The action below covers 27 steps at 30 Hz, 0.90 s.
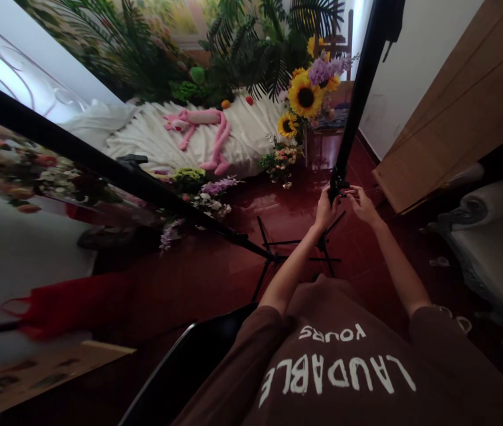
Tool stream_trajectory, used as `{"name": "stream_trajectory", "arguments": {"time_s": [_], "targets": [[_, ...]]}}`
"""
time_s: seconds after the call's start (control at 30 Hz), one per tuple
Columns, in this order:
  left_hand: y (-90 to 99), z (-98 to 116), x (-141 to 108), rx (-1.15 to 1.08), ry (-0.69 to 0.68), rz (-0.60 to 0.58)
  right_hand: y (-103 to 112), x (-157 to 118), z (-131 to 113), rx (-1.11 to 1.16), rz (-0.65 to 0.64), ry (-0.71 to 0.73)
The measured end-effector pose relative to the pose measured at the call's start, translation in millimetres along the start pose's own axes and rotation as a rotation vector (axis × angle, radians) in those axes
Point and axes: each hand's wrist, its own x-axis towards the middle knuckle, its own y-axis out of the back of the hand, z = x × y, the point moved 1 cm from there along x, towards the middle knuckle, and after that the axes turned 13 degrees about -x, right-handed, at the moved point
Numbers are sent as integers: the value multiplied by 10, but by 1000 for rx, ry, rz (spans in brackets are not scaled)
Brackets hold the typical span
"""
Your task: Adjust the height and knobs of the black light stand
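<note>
A black light stand (357, 100) rises in front of me, its legs spread on the floor. Wrapped round its pole, just below the joint, is my left hand (325, 210). My right hand (362, 205) is beside it with bent fingers, pinching at the small clamp knob (344, 188) on the right of the pole. The fingertips partly hide that knob. A second black stand (145, 183) slants across the view from the upper left, its foot close to the first one's legs.
A pink plush toy (202, 118) lies on white draped cloth (251, 133) among sunflowers (305, 96) and greenery. Brown boards (464, 106) lean at the right, above a plastic-wrapped roll (495, 201). At the lower left are a red bag (65, 305) and a black panel (189, 361).
</note>
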Motion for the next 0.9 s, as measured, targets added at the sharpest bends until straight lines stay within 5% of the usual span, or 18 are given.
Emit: {"name": "stream_trajectory", "arguments": {"time_s": [0.5, 0.73, 0.9], "targets": [[20, 22, 5, 4, 5, -6, -192, 348, -20, 92, 84, -451], [15, 85, -21, 74, 88, -3, -95, 483, -205, 146, -253, -712], [211, -177, -333, 52, 183, -17, -240, 206, -104, 370, -43, -722]]}}
